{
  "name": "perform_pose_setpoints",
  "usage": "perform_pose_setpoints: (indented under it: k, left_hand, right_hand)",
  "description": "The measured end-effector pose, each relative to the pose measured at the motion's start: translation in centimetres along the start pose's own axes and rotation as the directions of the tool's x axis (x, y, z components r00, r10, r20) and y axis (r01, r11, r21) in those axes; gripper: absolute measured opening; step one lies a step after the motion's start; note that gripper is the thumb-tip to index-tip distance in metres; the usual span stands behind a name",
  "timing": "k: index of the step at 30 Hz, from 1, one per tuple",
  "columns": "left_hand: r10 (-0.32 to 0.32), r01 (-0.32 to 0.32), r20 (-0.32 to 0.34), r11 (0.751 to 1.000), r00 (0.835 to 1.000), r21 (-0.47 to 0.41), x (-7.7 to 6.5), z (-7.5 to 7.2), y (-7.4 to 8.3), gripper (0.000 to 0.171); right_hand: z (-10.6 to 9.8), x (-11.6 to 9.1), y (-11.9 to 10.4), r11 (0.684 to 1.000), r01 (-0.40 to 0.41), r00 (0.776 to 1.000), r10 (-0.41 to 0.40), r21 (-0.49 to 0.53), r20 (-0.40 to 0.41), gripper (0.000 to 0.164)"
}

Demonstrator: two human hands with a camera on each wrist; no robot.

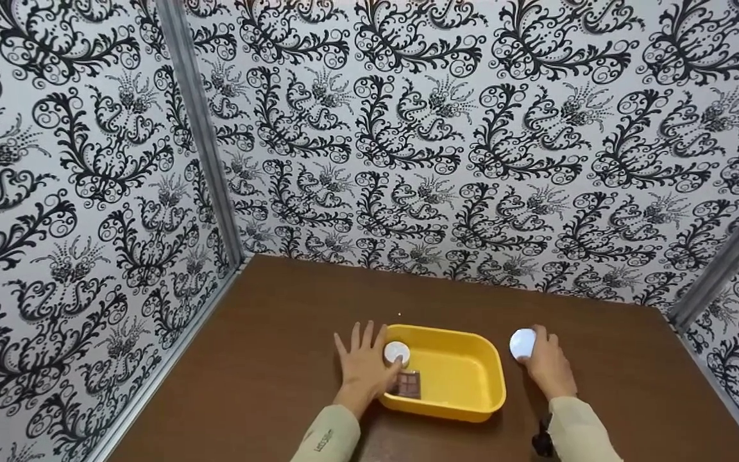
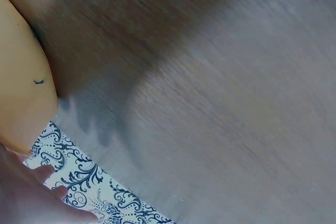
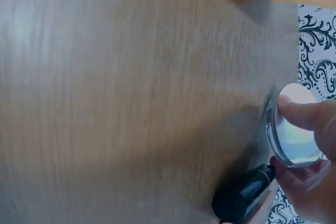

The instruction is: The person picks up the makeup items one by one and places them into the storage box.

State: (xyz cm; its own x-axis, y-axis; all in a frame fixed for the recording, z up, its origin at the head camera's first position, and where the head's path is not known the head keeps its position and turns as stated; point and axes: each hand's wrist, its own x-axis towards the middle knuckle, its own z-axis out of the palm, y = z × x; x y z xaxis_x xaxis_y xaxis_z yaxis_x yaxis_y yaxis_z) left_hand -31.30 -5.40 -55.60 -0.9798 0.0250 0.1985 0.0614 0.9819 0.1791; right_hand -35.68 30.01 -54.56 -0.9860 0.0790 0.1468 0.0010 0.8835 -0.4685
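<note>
My right hand (image 1: 550, 364) grips a round, shiny compact (image 1: 522, 344) to the right of the yellow tray (image 1: 496, 385). In the right wrist view the thumb lies across the compact's (image 3: 298, 137) pale face, with fingers curled beneath it. My left hand (image 1: 364, 367) rests at the tray's left rim, fingers straight and spread, thumb reaching inside. By that thumb lie a round white container (image 1: 396, 352) and a brown makeup palette (image 1: 409, 384) with square pans, partly covered by the hand. The left wrist view catches only its fingers (image 2: 39, 195) past the tray wall (image 2: 26, 72).
Close below the right fingers, a black bottle-shaped thing (image 3: 241, 198) with a narrow tip shows in the right wrist view. A dark object (image 1: 543, 439) sits beside the right sleeve. Patterned walls (image 1: 421, 160) border the brown table (image 1: 292, 308) at the back and sides.
</note>
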Motion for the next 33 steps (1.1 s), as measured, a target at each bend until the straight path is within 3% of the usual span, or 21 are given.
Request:
perform_pose_setpoints:
  k: [10, 15, 19, 22, 29, 33]
  left_hand:
    - [-0.002, 0.002, -0.015, 1.000, 1.000, -0.016, 0.1, 0.1, -0.3, 0.079]
    - [0.002, -0.002, -0.010, 1.000, 1.000, -0.015, 0.1, 0.3, -0.1, 0.079]
    - [0.007, -0.007, -0.018, 1.000, 1.000, -0.004, 0.0, 0.3, 0.1, 0.078]
    - [0.008, -0.008, -0.019, 1.000, 1.000, 0.003, -0.1, 0.2, 0.1, 0.077]
    - [0.007, -0.007, -0.010, 1.000, 1.000, 0.021, 0.1, 0.3, 0.1, 0.078]
    - [0.009, -0.009, -0.002, 1.000, 1.000, 0.013, 0.1, 0.2, 0.1, 0.079]
  right_hand:
    - [-0.3, 0.5, -0.4, 0.998, 0.039, 0.995, -0.036, 0.039, -0.094, 0.039]
    - [-1.0, 0.3, -0.4, 0.991, 0.004, 0.993, 0.012, 0.135, -0.118, 0.035]
    - [-1.8, 0.3, -0.6, 0.964, -0.035, 0.988, 0.073, 0.264, -0.135, 0.035]
    - [-2.3, 0.2, -0.9, 0.913, -0.077, 0.986, 0.130, 0.401, -0.106, 0.035]
    - [-3.4, -0.1, -2.0, 0.708, -0.190, 0.978, 0.197, 0.680, 0.068, 0.044]
    - [-3.8, -0.3, -3.0, 0.657, -0.225, 0.972, 0.200, 0.720, 0.121, 0.046]
